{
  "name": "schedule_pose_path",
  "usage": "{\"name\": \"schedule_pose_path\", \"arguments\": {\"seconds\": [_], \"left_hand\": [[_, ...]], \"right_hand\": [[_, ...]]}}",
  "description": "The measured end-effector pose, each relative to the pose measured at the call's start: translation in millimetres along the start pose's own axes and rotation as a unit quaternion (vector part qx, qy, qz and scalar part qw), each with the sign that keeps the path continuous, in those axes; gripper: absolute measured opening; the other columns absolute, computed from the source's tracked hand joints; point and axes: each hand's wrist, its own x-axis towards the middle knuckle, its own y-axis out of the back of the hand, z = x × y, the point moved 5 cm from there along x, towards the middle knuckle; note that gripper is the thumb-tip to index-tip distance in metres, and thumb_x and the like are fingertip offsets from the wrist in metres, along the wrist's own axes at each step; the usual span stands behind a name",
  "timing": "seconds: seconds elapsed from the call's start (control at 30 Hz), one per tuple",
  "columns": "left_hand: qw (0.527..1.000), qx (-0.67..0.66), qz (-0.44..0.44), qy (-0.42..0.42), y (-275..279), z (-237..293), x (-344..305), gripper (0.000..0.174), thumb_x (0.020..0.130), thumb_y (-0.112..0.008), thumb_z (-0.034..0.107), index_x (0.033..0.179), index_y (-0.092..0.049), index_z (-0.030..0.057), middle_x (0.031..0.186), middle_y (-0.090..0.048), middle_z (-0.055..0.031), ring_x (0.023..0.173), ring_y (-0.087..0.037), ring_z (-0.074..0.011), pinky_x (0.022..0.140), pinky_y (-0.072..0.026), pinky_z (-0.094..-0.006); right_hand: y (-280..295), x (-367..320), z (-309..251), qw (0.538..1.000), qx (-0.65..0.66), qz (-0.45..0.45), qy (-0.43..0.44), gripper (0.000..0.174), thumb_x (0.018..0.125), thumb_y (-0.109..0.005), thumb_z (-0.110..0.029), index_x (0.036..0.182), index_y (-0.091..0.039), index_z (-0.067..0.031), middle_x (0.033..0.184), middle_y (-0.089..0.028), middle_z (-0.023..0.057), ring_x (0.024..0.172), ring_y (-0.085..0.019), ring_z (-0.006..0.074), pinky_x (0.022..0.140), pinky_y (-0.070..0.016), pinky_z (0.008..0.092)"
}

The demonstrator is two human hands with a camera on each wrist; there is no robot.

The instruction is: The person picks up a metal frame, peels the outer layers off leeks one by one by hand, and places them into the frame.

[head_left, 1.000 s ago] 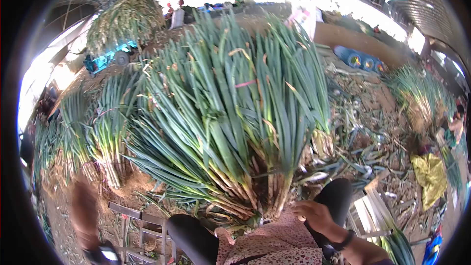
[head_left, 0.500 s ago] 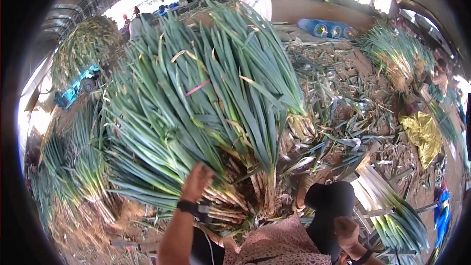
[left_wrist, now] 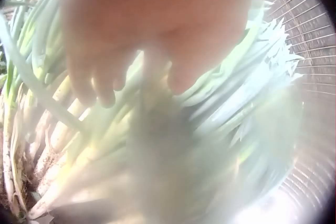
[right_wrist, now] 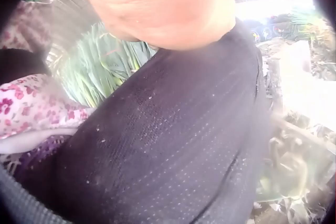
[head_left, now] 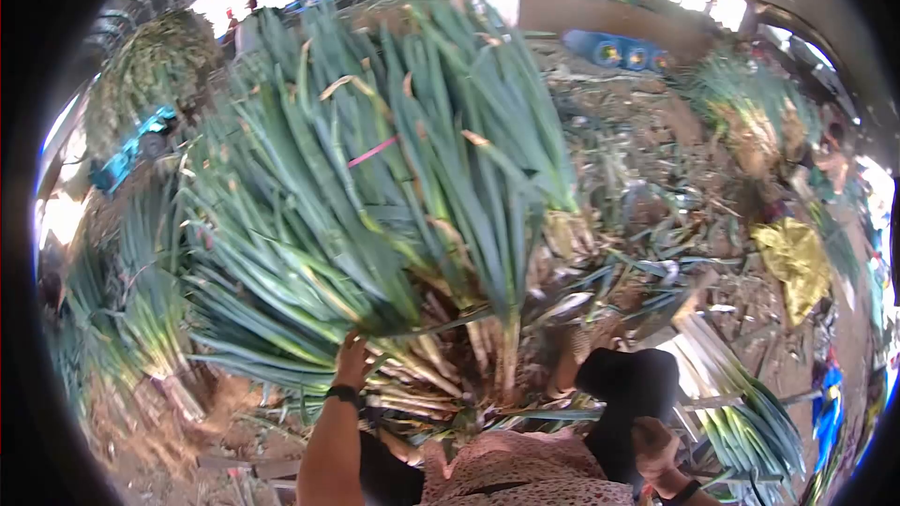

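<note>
A big bundle of long green onions stands in front of me, leaves up and pale root ends low. My left hand is at the lower left stalks of this bundle. In the left wrist view its fingers reach down over the onion stalks, the thumb apart from the others. My right hand rests by my dark-trousered leg, fingers loosely curled, nothing visible in it. The right wrist view has this hand over the trouser leg, its fingertips hidden.
Trimmed onions lie on a low rack at my right. Loose leaves litter the ground beyond. More onion bundles stand at left, near a blue cart. A yellow sack lies at right.
My left hand has come in from the far left to the lower onion stalks. My right hand has moved from my lap rightward beside the leg. The head view has turned right.
</note>
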Motion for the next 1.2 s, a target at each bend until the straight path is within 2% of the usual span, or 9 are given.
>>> {"name": "schedule_pose_path", "arguments": {"seconds": [0.1, 0.2, 0.3, 0.43, 0.63, 0.77, 1.0, 1.07, 1.2], "left_hand": [[1.0, 0.024, 0.007, 0.01, -26, -1, -19, 0.049, 0.085, -0.059, 0.026, 0.13, -0.04, 0.0194, 0.093, -0.054, 0.0008, 0.082, -0.055, -0.0137, 0.061, -0.0409, -0.0269], [0.997, 0.059, -0.048, -0.003, -28, -13, -19, 0.032, 0.089, -0.054, 0.03, 0.118, -0.046, 0.0193, 0.086, -0.054, -0.001, 0.072, -0.055, -0.0132, 0.054, -0.0436, -0.0273], [0.995, 0.075, -0.058, 0.018, -38, -23, -29, 0.028, 0.085, -0.057, 0.032, 0.108, -0.051, 0.0153, 0.084, -0.053, -0.0001, 0.067, -0.053, -0.0124, 0.05, -0.0373, -0.0251], [0.98, 0.196, -0.04, 0.018, -65, -26, -73, 0.034, 0.087, -0.055, 0.036, 0.112, -0.048, 0.0134, 0.085, -0.054, -0.0025, 0.07, -0.054, -0.0151, 0.051, -0.0412, -0.0283], [0.954, 0.279, -0.075, 0.077, -65, -74, -85, 0.032, 0.084, -0.054, 0.037, 0.107, -0.051, 0.0154, 0.093, -0.055, -0.004, 0.078, -0.055, -0.0183, 0.065, -0.0442, -0.0365], [0.944, 0.303, -0.103, 0.084, -64, -90, -90, 0.039, 0.084, -0.055, 0.037, 0.115, -0.048, 0.015, 0.1, -0.053, -0.0054, 0.083, -0.055, -0.0199, 0.067, -0.0443, -0.0382], [0.93, 0.343, -0.091, 0.1, -105, -92, -127, 0.038, 0.083, -0.057, 0.037, 0.113, -0.049, 0.0154, 0.093, -0.052, -0.0035, 0.077, -0.055, -0.0177, 0.059, -0.0439, -0.0343], [0.927, 0.341, -0.121, 0.102, -110, -88, -133, 0.039, 0.083, -0.057, 0.036, 0.114, -0.049, 0.0146, 0.094, -0.052, -0.0046, 0.077, -0.055, -0.0177, 0.058, -0.044, -0.0335], [0.928, 0.353, -0.091, 0.081, -128, -80, -153, 0.036, 0.087, -0.054, 0.031, 0.117, -0.047, 0.0125, 0.095, -0.055, -0.0067, 0.078, -0.056, -0.0196, 0.061, -0.0456, -0.0322]], "right_hand": [[8, 2, 20, 0.988, 0.091, -0.048, -0.115, 0.017, 0.081, -0.061, -0.016, 0.089, -0.065, -0.0017, 0.07, -0.064, 0.0059, 0.061, -0.061, 0.0122, 0.052, -0.047, 0.0255], [30, -2, 74, 0.865, 0.356, 0.053, -0.349, 0.017, 0.084, -0.058, -0.018, 0.088, -0.061, -0.0022, 0.063, -0.055, 0.0034, 0.049, -0.05, 0.0108, 0.042, -0.0392, 0.0236], [51, -40, 246, 0.868, 0.27, 0.243, -0.338, 0.012, 0.083, -0.059, -0.015, 0.085, -0.062, -0.0042, 0.063, -0.056, 0.0006, 0.048, -0.049, 0.0097, 0.042, -0.0368, 0.0244], [105, -133, 312, 0.827, 0.128, 0.387, -0.388, 0.011, 0.076, -0.065, -0.015, 0.076, -0.064, -0.0034, 0.061, -0.059, 0.0043, 0.052, -0.054, 0.0127, 0.051, -0.0454, 0.0284], [68, -276, 393, 0.758, -0.074, 0.234, -0.605, 0.03, 0.071, -0.07, -0.025, 0.087, -0.064, -0.0011, 0.075, -0.066, 0.0125, 0.062, -0.062, 0.0239, 0.063, -0.0504, 0.0376], [4, -311, 430, 0.72, 0.169, 0.269, -0.617, 0.019, 0.076, -0.065, -0.017, 0.092, -0.064, -0.005, 0.071, -0.062, 0.0072, 0.054, -0.057, 0.0157, 0.052, -0.046, 0.0299], [-38, -270, 538, 0.855, -0.23, -0.074, -0.459, 0.039, 0.083, -0.055, -0.034, 0.113, -0.057, -0.0096, 0.105, -0.063, 0.0142, 0.097, -0.061, 0.0278, 0.079, -0.0491, 0.0377], [-6, -246, 511, 0.845, -0.044, 0.079, -0.526, 0.036, 0.079, -0.064, -0.027, 0.113, -0.061, -0.0139, 0.106, -0.063, 0.0106, 0.091, -0.062, 0.023, 0.079, -0.0476, 0.0332], [12, -219, 504, 0.832, 0.109, 0.086, -0.537, 0.027, 0.076, -0.065, -0.022, 0.103, -0.065, -0.0147, 0.093, -0.066, 0.0131, 0.082, -0.064, 0.024, 0.069, -0.0512, 0.0342]]}}
